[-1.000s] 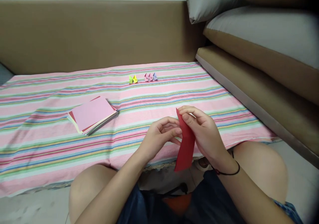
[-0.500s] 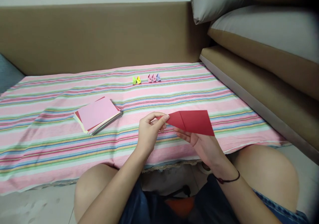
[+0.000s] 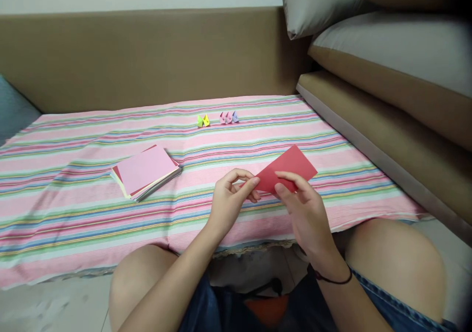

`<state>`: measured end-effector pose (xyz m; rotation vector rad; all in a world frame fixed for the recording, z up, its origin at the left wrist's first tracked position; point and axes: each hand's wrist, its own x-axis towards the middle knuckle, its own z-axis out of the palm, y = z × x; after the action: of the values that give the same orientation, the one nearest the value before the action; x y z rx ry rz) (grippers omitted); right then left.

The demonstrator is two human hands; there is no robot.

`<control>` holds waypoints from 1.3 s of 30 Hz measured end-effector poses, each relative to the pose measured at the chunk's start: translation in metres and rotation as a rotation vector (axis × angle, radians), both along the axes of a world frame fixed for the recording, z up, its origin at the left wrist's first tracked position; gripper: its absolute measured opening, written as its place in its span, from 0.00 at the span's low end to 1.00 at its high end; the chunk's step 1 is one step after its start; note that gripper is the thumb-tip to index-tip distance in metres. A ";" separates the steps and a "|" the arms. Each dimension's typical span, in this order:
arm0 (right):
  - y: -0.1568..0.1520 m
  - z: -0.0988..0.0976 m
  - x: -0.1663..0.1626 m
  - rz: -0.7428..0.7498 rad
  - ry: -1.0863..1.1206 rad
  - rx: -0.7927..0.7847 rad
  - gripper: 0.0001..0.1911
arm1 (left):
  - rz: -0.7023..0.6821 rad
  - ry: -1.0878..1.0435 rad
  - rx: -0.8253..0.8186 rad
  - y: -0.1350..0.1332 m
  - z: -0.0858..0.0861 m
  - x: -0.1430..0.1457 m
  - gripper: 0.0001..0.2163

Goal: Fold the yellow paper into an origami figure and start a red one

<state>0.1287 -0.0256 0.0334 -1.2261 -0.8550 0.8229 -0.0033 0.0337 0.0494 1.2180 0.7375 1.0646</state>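
Note:
A folded sheet of red paper (image 3: pixel 289 162) is held up in front of me, tilted with its wide end to the upper right. My left hand (image 3: pixel 232 192) pinches its narrow left tip between thumb and fingers. Along the paper's lower edge is my right hand (image 3: pixel 304 204), its index finger lying across the face and its thumb at the edge. Part of the paper is hidden behind the right fingers. To the left lies a stack of coloured paper (image 3: pixel 145 169), a pink sheet on top.
A striped cloth (image 3: pixel 92 214) covers the seat. Toward the back stand small folded paper pieces, a green and yellow pair (image 3: pixel 203 120) and a pink and purple group (image 3: pixel 229 118). Large cushions (image 3: pixel 387 81) are piled at right, and a brown backrest (image 3: pixel 155 61) runs behind.
The red paper has been turned over or rotated, so its wide end now points up and right. My right hand has moved from beneath the paper to its lower edge, fingers over the face.

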 end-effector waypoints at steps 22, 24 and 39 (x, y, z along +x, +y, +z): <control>-0.009 0.028 -0.015 -0.370 -0.257 0.170 0.09 | 0.103 -0.068 0.052 -0.017 0.015 -0.002 0.10; -0.008 0.030 -0.016 -0.361 -0.229 0.217 0.20 | 0.065 -0.071 0.025 -0.017 0.015 -0.003 0.11; 0.000 0.022 -0.024 -0.083 0.279 0.138 0.13 | 0.026 0.041 -0.031 -0.022 0.020 -0.002 0.03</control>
<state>0.1048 -0.0251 0.0556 -0.9912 -0.6192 0.8309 -0.0056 0.0122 0.0692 1.2099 0.8009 1.0482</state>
